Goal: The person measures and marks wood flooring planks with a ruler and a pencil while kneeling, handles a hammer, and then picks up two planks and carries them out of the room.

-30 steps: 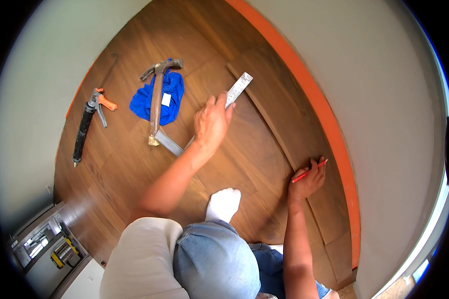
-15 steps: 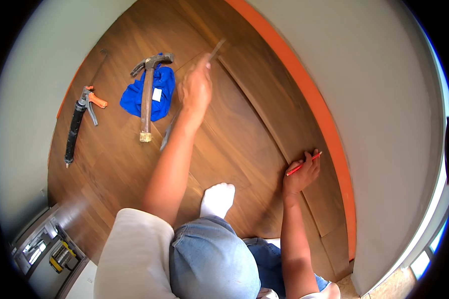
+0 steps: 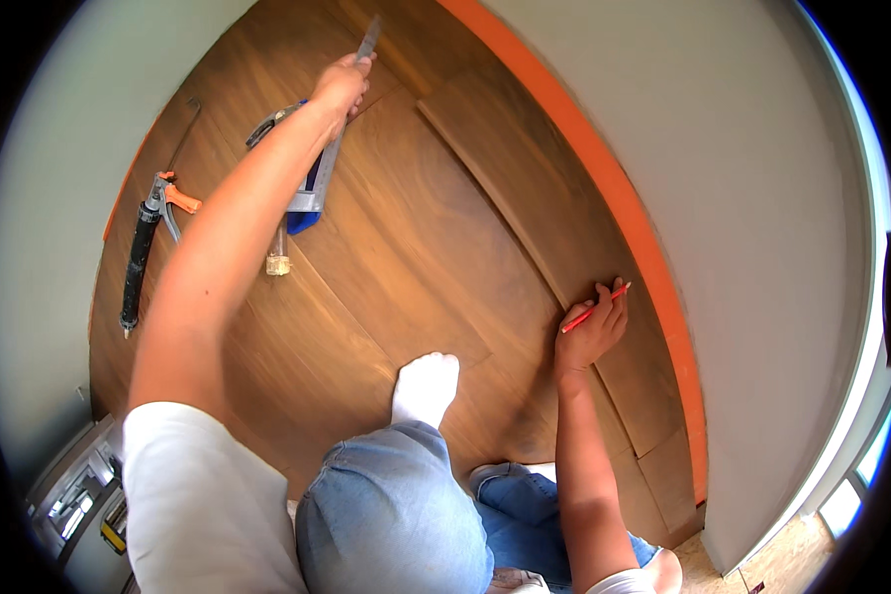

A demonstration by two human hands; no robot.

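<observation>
My left hand (image 3: pixel 343 87) is stretched out over the far floor, closed around a grey metal square (image 3: pixel 329 158). Its blade sticks out past my fingers at the far end, and its other end hangs over a blue cloth (image 3: pixel 305 224). Partly hidden by my left forearm, a claw hammer (image 3: pixel 278 264) lies on that cloth. My right hand (image 3: pixel 590 335) rests low on the right, by a brown plank (image 3: pixel 510 168) whose edge stands up from the floor. Between its fingers is a red pencil (image 3: pixel 594 309), tip toward the wall.
A black caulking gun (image 3: pixel 141 257) with an orange trigger lies at the left wall. Along the right wall's foot runs an orange strip (image 3: pixel 604 173). My white-socked foot (image 3: pixel 427 386) stands on the wood floor (image 3: pixel 406 257). Tools show at lower left.
My left hand has moved left and farther away with the metal square, now over the blue cloth and hammer. My right hand with the pencil has barely shifted.
</observation>
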